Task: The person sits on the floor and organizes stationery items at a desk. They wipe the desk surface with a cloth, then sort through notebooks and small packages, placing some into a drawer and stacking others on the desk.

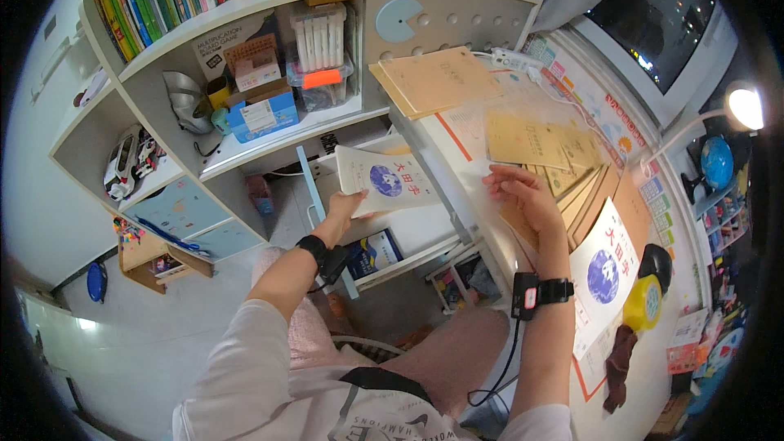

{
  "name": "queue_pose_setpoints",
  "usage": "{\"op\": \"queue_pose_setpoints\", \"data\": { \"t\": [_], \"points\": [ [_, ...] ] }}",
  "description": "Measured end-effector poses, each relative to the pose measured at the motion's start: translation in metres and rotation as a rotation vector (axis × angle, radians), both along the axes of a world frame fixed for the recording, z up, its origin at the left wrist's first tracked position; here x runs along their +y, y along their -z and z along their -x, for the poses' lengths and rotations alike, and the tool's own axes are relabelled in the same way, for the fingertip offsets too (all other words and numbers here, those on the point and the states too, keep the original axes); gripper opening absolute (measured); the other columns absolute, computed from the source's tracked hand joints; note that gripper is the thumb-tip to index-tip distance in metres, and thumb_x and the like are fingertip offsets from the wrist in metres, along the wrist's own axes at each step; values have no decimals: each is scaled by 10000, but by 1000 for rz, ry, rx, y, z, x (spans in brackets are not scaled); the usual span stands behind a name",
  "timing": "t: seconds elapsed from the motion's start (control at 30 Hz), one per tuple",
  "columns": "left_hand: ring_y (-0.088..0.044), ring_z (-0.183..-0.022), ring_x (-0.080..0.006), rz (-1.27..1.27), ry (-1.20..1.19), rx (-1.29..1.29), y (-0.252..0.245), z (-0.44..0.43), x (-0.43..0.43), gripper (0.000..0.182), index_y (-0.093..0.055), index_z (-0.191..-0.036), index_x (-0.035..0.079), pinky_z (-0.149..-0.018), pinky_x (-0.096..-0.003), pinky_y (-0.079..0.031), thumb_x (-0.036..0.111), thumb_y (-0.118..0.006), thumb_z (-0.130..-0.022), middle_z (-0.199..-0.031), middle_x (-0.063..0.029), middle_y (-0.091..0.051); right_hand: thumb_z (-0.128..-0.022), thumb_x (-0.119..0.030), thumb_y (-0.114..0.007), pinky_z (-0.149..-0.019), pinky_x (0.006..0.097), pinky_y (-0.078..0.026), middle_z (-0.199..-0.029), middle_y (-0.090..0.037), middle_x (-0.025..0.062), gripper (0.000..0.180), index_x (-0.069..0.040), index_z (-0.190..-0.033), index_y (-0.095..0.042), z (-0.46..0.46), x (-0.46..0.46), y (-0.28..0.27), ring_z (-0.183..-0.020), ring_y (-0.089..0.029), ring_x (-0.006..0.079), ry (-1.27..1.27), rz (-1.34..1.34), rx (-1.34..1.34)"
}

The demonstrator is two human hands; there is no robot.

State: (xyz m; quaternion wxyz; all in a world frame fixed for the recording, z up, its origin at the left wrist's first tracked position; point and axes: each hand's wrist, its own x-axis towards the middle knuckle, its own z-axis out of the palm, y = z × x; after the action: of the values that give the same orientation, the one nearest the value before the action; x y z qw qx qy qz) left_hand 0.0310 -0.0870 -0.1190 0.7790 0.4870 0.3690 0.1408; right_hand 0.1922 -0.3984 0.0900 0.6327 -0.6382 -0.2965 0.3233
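My left hand grips the near edge of a white exercise book whose cover has a round blue-violet picture and red characters. The book is over a pulled-out desk drawer, and I cannot tell whether it rests on the bottom. A dark blue book lies in the drawer's near part. My right hand hovers at the desk's edge with fingers loosely bent and nothing in them. Beside it lie tan notebooks and a fanned stack of brown notebooks. A similar white book lies by my right forearm.
Brown paper folders and a power strip lie at the desk's far end. A yellow round object and a dark red cloth-like item are to the right. A lit lamp stands near the window. Shelving borders the drawer's left.
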Motion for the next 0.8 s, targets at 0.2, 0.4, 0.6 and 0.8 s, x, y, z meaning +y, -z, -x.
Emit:
{"op": "queue_pose_setpoints", "data": {
  "t": [0.2,0.4,0.6,0.8],
  "points": [
    [-649,-837,-276,104,-171,95,51,-40,-4,371,-610,-1093,-26,-578,-442,-589,236,-712,-851,-997,-122,-638,-921,-60,-529,-846,299,-519,-1058,-669,111,301,28,-1201,-599,-1,2,-1,-925,-628,168,50,19,35],
    [-637,-848,-289,23,-192,185,113,-60,13,483,-589,-1123,-61,-566,-448,-498,345,-677,-875,-982,-142,-636,-924,-46,-521,-825,301,-522,-1069,-667,115,297,24,-1202,-599,-2,3,-1,-924,-629,173,69,48,41],
    [-649,-841,-414,-509,-155,510,154,-71,33,593,-637,-964,-96,-692,-476,-513,487,-640,-851,-917,-271,-661,-934,-53,-515,-836,295,-520,-1066,-668,113,289,23,-1200,-599,0,3,-2,-925,-629,167,83,60,38],
    [-635,-868,-465,-627,-141,542,149,-69,30,620,-644,-875,-87,-747,-495,-514,531,-615,-850,-911,-319,-648,-937,-55,-512,-838,294,-522,-1064,-667,118,286,23,-1198,-599,-1,2,-1,-932,-632,171,69,51,49]
  ]
}}
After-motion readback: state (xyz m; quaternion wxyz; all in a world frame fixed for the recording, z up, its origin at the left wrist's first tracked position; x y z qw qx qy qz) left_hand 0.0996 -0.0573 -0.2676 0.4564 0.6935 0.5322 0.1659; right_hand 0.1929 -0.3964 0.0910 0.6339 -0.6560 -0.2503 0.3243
